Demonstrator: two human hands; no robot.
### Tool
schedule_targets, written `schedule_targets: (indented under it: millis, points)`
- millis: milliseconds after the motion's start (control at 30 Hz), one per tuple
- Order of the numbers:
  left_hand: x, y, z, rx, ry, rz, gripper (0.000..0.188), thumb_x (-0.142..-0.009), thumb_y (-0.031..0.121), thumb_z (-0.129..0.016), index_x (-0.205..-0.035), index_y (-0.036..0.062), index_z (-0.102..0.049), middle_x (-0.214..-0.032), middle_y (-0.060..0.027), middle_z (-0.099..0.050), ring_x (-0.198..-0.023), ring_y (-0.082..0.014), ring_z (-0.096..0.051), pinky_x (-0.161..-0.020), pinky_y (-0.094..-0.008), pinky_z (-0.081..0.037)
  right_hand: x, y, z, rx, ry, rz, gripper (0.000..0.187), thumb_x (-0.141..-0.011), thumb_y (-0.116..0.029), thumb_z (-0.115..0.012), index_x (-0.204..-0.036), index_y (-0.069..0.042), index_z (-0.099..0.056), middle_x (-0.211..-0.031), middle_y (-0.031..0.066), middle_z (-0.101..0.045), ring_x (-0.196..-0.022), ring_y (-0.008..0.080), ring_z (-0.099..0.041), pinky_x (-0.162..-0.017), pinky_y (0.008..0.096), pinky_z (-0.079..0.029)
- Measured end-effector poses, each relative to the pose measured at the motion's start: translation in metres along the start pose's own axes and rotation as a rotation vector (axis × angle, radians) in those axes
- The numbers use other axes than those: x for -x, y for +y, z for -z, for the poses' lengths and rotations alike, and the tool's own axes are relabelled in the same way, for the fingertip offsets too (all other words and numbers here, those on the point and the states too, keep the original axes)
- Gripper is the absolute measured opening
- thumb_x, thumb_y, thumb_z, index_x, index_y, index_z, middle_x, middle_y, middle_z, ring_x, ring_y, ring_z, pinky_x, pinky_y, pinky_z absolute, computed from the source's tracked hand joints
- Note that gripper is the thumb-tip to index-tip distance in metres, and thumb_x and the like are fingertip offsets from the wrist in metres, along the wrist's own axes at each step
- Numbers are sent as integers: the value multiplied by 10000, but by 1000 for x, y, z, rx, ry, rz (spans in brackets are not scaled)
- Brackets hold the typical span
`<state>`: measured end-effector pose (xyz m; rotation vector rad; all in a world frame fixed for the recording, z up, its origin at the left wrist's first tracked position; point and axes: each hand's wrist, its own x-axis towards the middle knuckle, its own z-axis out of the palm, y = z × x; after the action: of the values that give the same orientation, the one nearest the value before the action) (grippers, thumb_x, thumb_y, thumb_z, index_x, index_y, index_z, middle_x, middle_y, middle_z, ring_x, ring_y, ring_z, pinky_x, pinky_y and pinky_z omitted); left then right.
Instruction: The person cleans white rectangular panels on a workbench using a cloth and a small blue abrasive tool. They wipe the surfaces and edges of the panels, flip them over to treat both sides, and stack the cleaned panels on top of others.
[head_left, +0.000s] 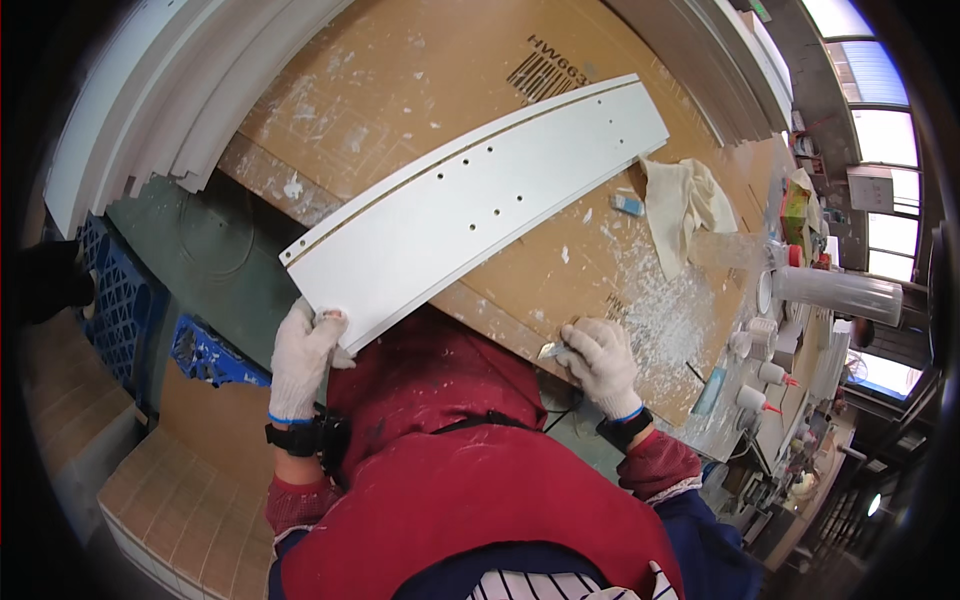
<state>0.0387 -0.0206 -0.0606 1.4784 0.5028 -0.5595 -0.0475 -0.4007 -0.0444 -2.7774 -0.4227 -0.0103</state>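
Note:
A long white panel (470,190) with drilled holes and a brown groove along its far edge lies slantwise over the cardboard-covered bench. Its near left end juts past the bench edge, where my gloved left hand (306,350) grips the corner, thumb on top and fingers beneath. By the bench's front edge, my gloved right hand (604,364) is closed around a small metal blade (550,349), apart from the panel. The rest of the blade is hidden by the fingers.
White flakes cover the cardboard (560,270) on the right. A cream cloth (685,205) and a small blue block (627,204) lie beyond the panel. Bottles (755,400) line the right side. Stacked boards (190,90) stand at the far left, above blue plastic crates (205,350).

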Motion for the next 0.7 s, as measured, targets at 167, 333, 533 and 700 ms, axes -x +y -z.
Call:
schedule_targets:
  millis: [167,333,533,700]
  points:
    - [1,1,-2,-29,29,-4,417,-846,202,-565,-1150,-80,-517,-871,-112,-621,-608,-131,-621,-500,-231,-523,-9,-7,4,10,-25,-35,355,-700,-162,-754,-1025,-148,-614,-958,51,-611,-905,289,-584,-775,410,-458]
    - [-1,-7,4,17,-9,-5,394,-851,179,-574,-1155,-67,-528,-875,-108,-623,-631,-132,-626,-513,-242,-529,-35,-6,20,-70,-504,-259,152,-762,-162,-716,-881,-105,-641,-831,118,-615,-790,301,-608,-702,419,-482]
    - [3,4,6,-2,-95,36,457,-825,134,-629,-1216,-43,-470,-864,-69,-580,-639,-122,-597,-518,-259,-536,-140,-7,28,-485,-4,-345,119,-855,-62,-687,-859,-13,-578,-697,-19,-526,-639,71,-474,-580,228,-429]
    - [5,3,9,79,-125,51,477,-806,88,-653,-1228,-26,-460,-843,-37,-562,-650,-103,-581,-540,-254,-536,-265,21,10,49,105,-222,223,-922,-244,-584,-988,-31,-581,-863,161,-644,-775,322,-616,-698,391,-490]
